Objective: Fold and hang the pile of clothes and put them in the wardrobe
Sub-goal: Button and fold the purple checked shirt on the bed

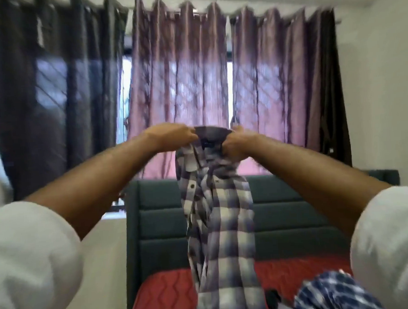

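Observation:
A purple-and-white checked shirt (218, 212) hangs in the air in front of me, held up by its collar. My left hand (174, 135) pinches the left side of the collar and my right hand (236, 143) grips the right side. The shirt's body droops straight down to the bed. A blue-and-white checked garment (333, 291) lies on the bed at the lower right, partly hidden by my right sleeve. No hanger or wardrobe shows in the head view.
A red quilted mattress (164, 296) lies below, backed by a dark green padded headboard (294, 220). Purple curtains (183, 85) cover the window behind, with dark curtains (55, 90) to the left. A white wall stands at the right.

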Demonstrator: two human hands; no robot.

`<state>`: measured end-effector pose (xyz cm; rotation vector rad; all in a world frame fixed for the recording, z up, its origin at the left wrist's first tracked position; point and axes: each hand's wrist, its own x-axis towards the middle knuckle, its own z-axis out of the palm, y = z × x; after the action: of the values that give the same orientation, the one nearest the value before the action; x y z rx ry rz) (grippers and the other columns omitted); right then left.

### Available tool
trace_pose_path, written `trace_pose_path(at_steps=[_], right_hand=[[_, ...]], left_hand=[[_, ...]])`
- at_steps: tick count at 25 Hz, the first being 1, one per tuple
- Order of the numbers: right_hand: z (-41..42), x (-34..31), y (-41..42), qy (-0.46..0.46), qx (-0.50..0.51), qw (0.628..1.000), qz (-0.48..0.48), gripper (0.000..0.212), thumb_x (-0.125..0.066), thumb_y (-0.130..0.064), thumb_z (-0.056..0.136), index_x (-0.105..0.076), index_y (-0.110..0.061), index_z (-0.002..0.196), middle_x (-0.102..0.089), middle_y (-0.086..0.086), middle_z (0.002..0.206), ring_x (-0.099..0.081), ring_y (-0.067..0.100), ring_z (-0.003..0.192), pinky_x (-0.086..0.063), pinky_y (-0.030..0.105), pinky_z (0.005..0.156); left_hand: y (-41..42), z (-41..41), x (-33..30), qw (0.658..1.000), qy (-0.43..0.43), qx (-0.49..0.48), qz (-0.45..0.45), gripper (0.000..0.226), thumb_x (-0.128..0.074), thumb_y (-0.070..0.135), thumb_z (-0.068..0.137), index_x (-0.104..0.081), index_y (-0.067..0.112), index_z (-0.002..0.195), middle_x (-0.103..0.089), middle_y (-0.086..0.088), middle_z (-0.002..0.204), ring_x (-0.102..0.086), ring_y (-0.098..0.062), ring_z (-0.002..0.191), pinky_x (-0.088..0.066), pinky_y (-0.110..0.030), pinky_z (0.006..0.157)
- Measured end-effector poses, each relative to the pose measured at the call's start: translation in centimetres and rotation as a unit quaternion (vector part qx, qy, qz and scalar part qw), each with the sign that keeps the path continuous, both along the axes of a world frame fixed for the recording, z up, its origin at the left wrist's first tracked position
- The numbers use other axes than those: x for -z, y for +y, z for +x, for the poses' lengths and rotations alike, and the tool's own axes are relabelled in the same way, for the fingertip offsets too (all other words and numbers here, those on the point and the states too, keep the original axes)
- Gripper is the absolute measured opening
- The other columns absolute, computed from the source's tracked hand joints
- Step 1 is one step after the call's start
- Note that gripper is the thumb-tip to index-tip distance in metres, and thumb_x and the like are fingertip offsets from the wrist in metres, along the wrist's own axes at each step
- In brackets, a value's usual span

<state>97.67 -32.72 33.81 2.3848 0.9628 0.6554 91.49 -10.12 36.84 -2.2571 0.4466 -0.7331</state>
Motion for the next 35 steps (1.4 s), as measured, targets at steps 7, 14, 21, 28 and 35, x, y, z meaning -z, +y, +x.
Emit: trace_pose_path(at_steps=[7, 14, 21, 28, 35], right_hand=[[-3.8, -10.2, -0.6, 0.016, -0.036, 0.999, -0.037, 0.011, -0.060, -0.018, 0.099, -0.069, -0.015, 0.104, -0.067, 0.003, 0.090, -0.056, 0.016, 0.074, -0.042, 0.023, 0.059], [-5.3, -10.2, -0.9, 0.098, -0.174, 0.980, 0.005, 0.021, -0.069, -0.022, 0.094, -0.073, -0.006, 0.107, -0.074, 0.003, 0.094, -0.069, 0.014, 0.082, -0.057, 0.030, 0.078], [-5.5, -8.3, -0.5, 0.070, -0.265, 0.944, 0.184, 0.007, -0.066, -0.020, 0.097, -0.062, -0.016, 0.093, -0.062, -0.001, 0.084, -0.057, 0.010, 0.073, -0.046, 0.030, 0.068], [-5.6, -6.4, 2.0, 0.125, -0.260, 0.876, 0.388, 0.080, -0.090, -0.032, 0.074, -0.049, -0.014, 0.140, -0.069, 0.004, 0.108, -0.067, 0.024, 0.100, -0.056, 0.036, 0.082], [-4.6, -3.1, 2.8, 0.022, -0.161, 0.888, 0.431, 0.027, -0.082, -0.043, 0.077, -0.064, -0.025, 0.086, -0.042, 0.000, 0.111, -0.037, 0.016, 0.107, -0.034, 0.035, 0.087]], left_hand=[[-1.7, -6.3, -7.5, 0.997, 0.014, 0.028, -0.077, 0.010, -0.060, 0.022, 0.100, -0.062, 0.014, 0.094, -0.065, -0.005, 0.091, -0.062, -0.024, 0.081, -0.049, -0.040, 0.072], [-0.8, -7.7, -6.3, 0.982, -0.064, 0.070, -0.164, 0.010, -0.059, 0.024, 0.102, -0.066, 0.018, 0.099, -0.058, 0.014, 0.079, -0.059, -0.007, 0.071, -0.038, -0.016, 0.064], [-0.2, -8.3, -5.0, 0.958, -0.086, 0.133, -0.238, 0.012, -0.065, 0.022, 0.097, -0.071, 0.012, 0.101, -0.063, 0.010, 0.083, -0.064, -0.014, 0.076, -0.045, -0.023, 0.068], [-1.5, -8.5, -3.3, 0.928, -0.138, 0.274, -0.213, 0.014, -0.068, 0.008, 0.093, -0.056, 0.014, 0.087, -0.053, 0.010, 0.084, -0.052, -0.003, 0.072, -0.041, -0.008, 0.067], [-3.4, -4.6, 1.2, 0.874, -0.178, 0.307, -0.331, 0.023, -0.060, -0.006, 0.089, -0.045, 0.011, 0.091, -0.042, -0.003, 0.099, -0.042, -0.008, 0.079, -0.044, -0.017, 0.068]])
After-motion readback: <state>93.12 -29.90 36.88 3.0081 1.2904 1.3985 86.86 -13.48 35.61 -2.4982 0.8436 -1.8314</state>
